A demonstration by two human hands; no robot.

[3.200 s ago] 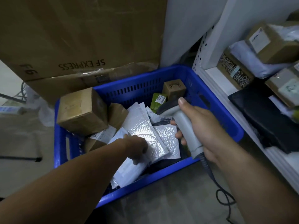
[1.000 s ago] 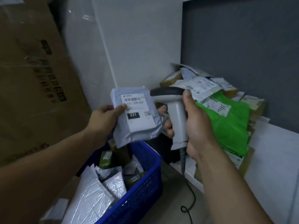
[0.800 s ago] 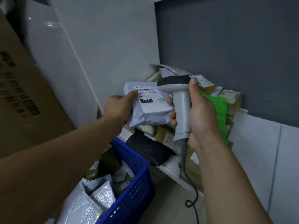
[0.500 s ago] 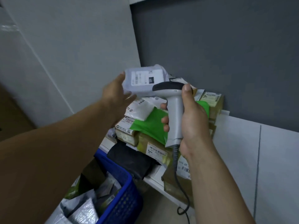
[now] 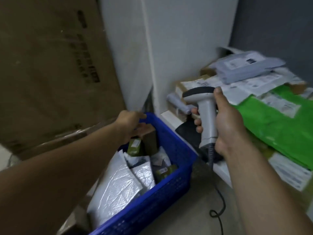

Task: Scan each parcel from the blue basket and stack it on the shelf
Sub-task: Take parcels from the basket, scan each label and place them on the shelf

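The blue basket (image 5: 176, 138) stands on the floor and holds silver bubble mailers (image 5: 118, 182), small green boxes (image 5: 134, 146) and a small brown box (image 5: 149, 139). My left hand (image 5: 130, 122) reaches over the basket's far corner with its fingers spread just above the brown box, holding nothing. My right hand (image 5: 227, 122) grips the grey barcode scanner (image 5: 205, 116) upright in front of the shelf (image 5: 169, 116). A grey parcel with a white label (image 5: 245, 65) lies on top of the shelf's pile, blurred.
The shelf pile includes a green mailer (image 5: 277, 122), labelled cartons and a black bag (image 5: 184, 129). A large cardboard box (image 5: 50, 73) leans behind the basket on the left. The scanner cable (image 5: 218, 206) loops on the floor.
My left hand has let go of the grey parcel, which now lies on the shelf pile, and has come back down over the basket. The view has swung down and to the left.
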